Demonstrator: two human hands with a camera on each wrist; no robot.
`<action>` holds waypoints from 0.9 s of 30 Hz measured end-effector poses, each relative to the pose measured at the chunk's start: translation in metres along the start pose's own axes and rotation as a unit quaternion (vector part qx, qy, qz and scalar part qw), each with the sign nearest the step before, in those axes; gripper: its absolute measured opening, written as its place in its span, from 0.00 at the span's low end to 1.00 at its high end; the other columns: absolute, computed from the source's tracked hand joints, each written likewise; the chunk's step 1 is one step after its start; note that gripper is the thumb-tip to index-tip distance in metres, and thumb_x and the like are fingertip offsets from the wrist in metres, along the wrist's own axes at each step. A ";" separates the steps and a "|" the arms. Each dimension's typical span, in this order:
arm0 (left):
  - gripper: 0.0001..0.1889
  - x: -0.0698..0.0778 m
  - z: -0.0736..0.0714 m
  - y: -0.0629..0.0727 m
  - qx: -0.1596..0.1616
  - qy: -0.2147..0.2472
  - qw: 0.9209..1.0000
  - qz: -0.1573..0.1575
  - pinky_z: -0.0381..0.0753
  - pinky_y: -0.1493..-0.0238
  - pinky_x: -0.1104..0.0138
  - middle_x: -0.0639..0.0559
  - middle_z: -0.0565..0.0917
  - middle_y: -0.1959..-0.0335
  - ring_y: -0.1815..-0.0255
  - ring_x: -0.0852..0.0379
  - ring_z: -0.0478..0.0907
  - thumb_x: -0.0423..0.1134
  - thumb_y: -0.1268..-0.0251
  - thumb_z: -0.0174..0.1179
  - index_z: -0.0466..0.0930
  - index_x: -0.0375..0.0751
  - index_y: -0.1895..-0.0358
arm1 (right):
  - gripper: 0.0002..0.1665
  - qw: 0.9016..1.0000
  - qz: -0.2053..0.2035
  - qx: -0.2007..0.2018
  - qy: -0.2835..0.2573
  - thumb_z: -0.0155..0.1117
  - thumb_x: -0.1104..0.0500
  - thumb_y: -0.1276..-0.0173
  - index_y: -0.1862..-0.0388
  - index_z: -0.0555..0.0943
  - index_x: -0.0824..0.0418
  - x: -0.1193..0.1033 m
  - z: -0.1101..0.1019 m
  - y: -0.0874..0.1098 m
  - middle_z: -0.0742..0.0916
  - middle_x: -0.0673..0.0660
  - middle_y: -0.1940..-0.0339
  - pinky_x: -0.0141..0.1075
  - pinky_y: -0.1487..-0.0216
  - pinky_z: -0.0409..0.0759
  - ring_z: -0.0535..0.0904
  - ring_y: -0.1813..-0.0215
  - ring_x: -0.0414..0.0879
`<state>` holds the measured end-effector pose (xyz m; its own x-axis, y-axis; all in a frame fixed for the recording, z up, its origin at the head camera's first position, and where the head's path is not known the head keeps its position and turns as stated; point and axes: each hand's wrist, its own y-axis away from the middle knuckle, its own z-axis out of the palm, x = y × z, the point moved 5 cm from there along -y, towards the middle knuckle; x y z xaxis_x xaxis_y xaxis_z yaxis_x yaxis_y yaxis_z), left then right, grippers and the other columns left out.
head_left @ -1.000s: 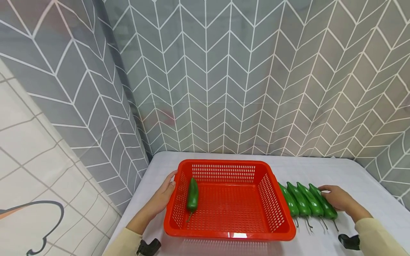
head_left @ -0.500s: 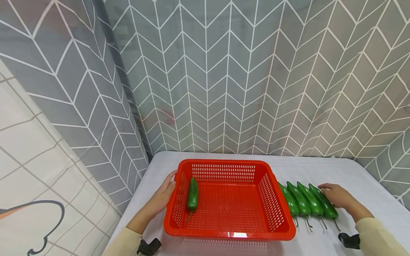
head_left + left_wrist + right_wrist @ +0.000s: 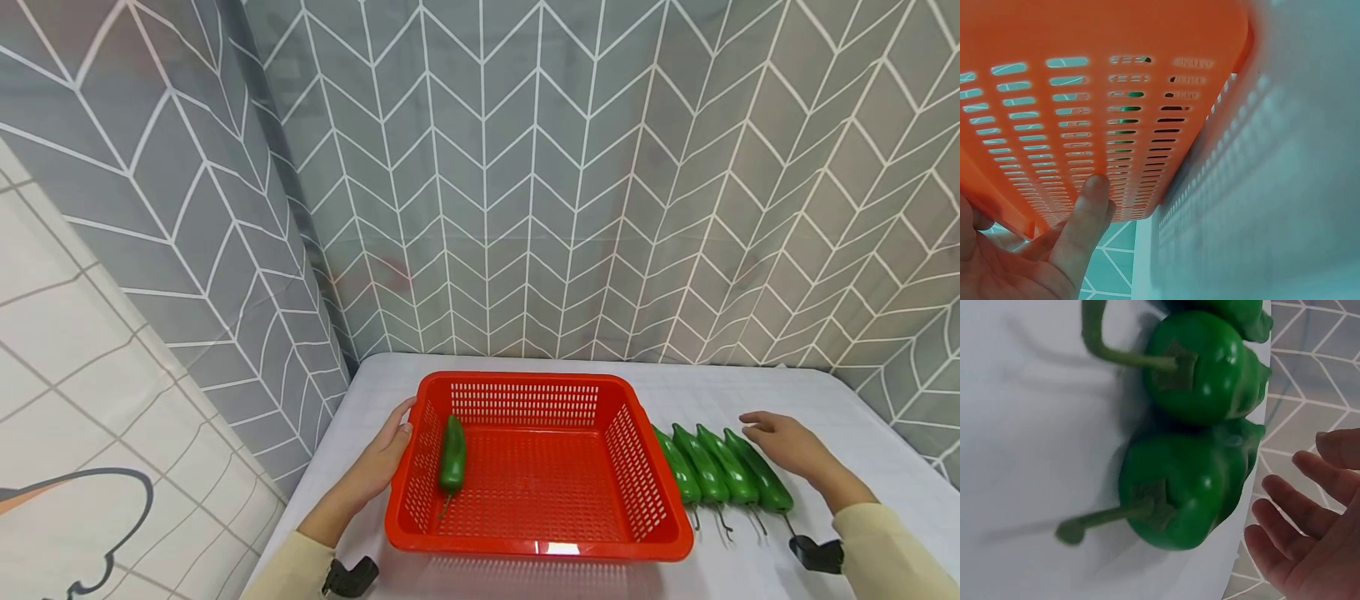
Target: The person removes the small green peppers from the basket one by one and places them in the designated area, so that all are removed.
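A red plastic basket (image 3: pixel 525 550) stands on the white table, with one green chili pepper (image 3: pixel 452 457) lying inside near its left wall. My left hand (image 3: pixel 381 458) rests against the basket's left side. In the left wrist view its fingers (image 3: pixel 1082 231) lie straight along the slotted outer wall. Several glossy green peppers (image 3: pixel 723 471) lie side by side right of the basket, stems toward me. Over the far end of the rightmost pepper (image 3: pixel 763 473) is my right hand (image 3: pixel 787 446), fingers spread loosely. The right wrist view shows a gap between its fingers (image 3: pixel 1285 512) and the peppers.
The white cloth-covered table (image 3: pixel 570 367) ends at a grey chevron-patterned curtain (image 3: pixel 510 208) behind and at the left. White tiled cloth (image 3: pixel 97 358) hangs at the far left. Black wrist cameras (image 3: pixel 817 553) sit under both wrists.
My right hand has lifted off the rightmost pepper and moved slightly away from me, its fingers loosening. The peppers, basket and left hand stay where they were.
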<state>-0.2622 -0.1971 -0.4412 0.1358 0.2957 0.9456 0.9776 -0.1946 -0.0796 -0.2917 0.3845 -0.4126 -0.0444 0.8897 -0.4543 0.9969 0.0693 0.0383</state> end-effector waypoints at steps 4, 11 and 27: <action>0.27 0.000 0.000 -0.001 -0.001 0.000 1.000 0.003 0.79 0.40 0.49 0.36 0.72 0.31 0.41 0.44 0.78 0.42 0.15 0.40 0.51 0.47 0.19 | 0.24 0.999 -0.025 0.021 -0.005 0.49 0.62 0.22 0.40 0.71 0.84 -0.008 -0.001 0.000 0.76 0.84 0.44 0.68 0.49 0.75 0.73 0.43 0.80; 0.27 -0.001 0.000 0.000 0.000 0.002 1.000 0.000 0.79 0.40 0.48 0.36 0.72 0.32 0.40 0.44 0.78 0.42 0.15 0.41 0.52 0.47 0.19 | 0.24 0.998 -0.047 0.040 -0.010 0.51 0.60 0.20 0.39 0.72 0.82 -0.023 -0.001 0.000 0.79 0.82 0.45 0.66 0.49 0.78 0.75 0.44 0.77; 0.27 -0.002 0.000 0.000 -0.002 0.008 1.000 -0.004 0.78 0.40 0.47 0.36 0.71 0.30 0.38 0.42 0.76 0.44 0.15 0.41 0.52 0.48 0.19 | 0.24 0.994 -0.085 0.067 -0.033 0.54 0.58 0.19 0.37 0.74 0.78 -0.057 0.001 0.004 0.80 0.79 0.43 0.64 0.47 0.80 0.77 0.43 0.74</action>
<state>-0.2622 -0.1977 -0.4426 0.1246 0.2833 0.9509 0.9782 -0.1958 -0.0698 -0.2847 0.3335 -0.3876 -0.2125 0.8390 -0.5010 0.9754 0.1517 -0.1598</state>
